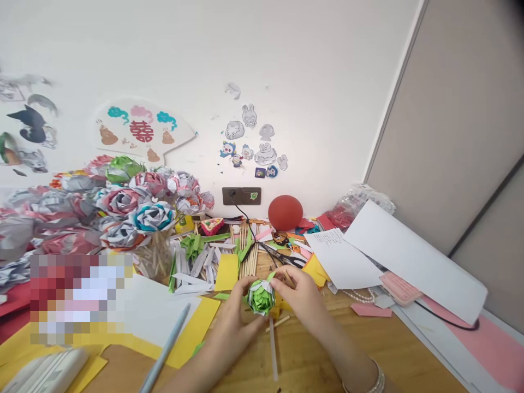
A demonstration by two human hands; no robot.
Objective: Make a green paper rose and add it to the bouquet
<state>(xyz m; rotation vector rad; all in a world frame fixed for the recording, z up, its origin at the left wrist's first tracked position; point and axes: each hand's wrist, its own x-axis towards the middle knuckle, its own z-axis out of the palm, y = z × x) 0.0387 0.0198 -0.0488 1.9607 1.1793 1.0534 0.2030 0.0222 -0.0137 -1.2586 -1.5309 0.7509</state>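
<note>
Above the counter [307, 365] | my left hand [231, 316]: fingers curled round the green-and-white paper flower [261, 297] | my right hand [303, 300]: fingers pinching its upper-right edge | risk: squeezing too hard could crush petals; tugging might tear one.

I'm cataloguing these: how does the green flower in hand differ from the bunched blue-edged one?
The green flower is in the left hand, the right hand at its edge; the blue-edged flower sits in the bunch. The green flower is mostly green, the blue-edged flower mostly white. Both are folded paper.
</note>
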